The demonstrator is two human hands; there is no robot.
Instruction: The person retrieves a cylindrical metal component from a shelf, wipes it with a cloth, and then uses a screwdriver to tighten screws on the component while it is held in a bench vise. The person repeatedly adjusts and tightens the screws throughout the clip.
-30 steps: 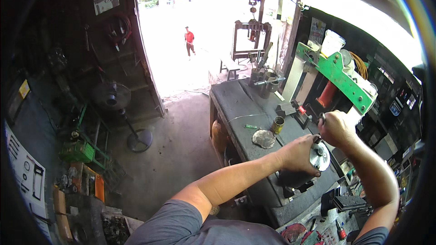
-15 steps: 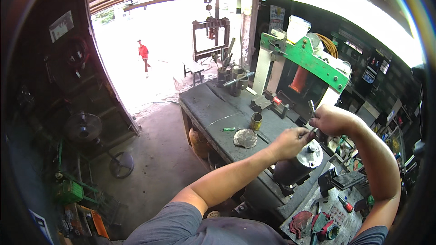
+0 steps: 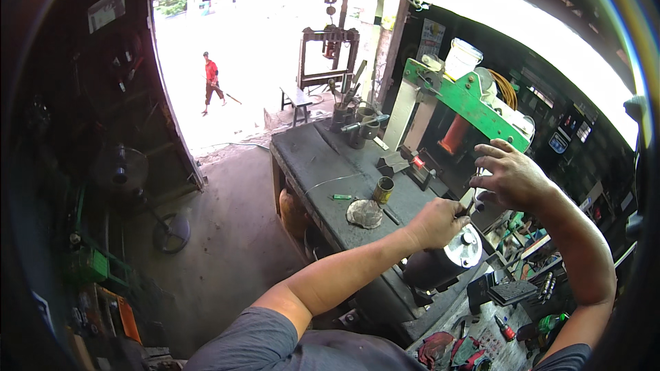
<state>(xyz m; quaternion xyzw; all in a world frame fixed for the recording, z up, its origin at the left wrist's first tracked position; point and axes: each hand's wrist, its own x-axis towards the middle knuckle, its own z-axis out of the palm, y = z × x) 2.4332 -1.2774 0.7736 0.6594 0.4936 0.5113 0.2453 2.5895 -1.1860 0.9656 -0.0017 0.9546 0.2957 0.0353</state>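
Observation:
My left hand (image 3: 438,224) is closed around the lower end of a slim metal piece, most of which my fingers hide. Just above it, to the right, my right hand (image 3: 507,177) is raised with its fingers spread, close to the upper part of that metal. Whether the fingertips touch it I cannot make out. Directly below both hands stands a dark cylinder (image 3: 430,269) with a shiny round metal top (image 3: 464,247), tilted in view at the bench's edge.
On the dark workbench (image 3: 302,154) lie a flat round grey piece (image 3: 364,214), a rusty can (image 3: 383,189) and a small green item (image 3: 341,197). A green press frame (image 3: 467,99) rises behind. Red cloths (image 3: 436,349) lie near me. A person in red (image 3: 211,79) walks outside.
My right hand has opened from its grip on the slim metal piece, its fingers now spread. My left hand stays closed. The person outside has taken a step, and the view has shifted slightly.

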